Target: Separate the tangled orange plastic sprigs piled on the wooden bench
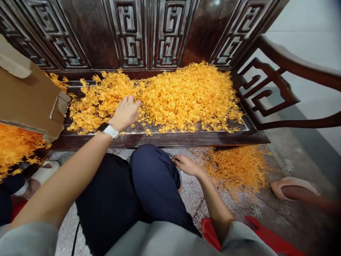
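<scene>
The left hand (126, 112) lies on the pile of orange plastic pieces (170, 96) on the wooden bench (160, 139), fingers bent into it. At five o'clock from it, the right hand (186, 165) rests by the knee (151, 160); whether it grips anything I cannot tell.

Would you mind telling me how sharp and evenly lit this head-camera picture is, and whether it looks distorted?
Head view: soft, even light; a pale sheen on the bench back. The orange plastic pieces and left hand are sharp; the slipper at the right edge smears. Wide-lens bending curves the armrest.
</scene>
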A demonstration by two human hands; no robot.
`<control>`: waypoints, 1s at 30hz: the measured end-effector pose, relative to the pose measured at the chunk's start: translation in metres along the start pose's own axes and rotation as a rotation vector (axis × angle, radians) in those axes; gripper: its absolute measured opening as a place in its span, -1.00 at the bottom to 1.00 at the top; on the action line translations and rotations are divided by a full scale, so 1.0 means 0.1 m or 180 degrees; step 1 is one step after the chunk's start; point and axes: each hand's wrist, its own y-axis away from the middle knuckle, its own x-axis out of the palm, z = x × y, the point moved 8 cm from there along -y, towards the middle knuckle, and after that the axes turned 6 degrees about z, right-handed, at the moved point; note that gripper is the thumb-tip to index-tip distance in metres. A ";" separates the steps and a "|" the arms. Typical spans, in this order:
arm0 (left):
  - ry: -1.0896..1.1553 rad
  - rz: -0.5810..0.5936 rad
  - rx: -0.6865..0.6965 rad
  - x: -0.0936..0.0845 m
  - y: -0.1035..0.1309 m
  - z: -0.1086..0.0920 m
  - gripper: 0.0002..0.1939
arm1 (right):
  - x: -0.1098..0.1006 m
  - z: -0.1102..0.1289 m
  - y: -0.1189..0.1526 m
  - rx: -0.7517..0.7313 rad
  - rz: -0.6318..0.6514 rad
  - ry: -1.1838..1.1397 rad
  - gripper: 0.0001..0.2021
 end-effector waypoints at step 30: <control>0.2812 -0.1124 -0.0445 0.69 -0.12 1.27 -0.54 | -1.61 2.53 -1.59 -0.0868 -0.1357 -0.3330 -0.68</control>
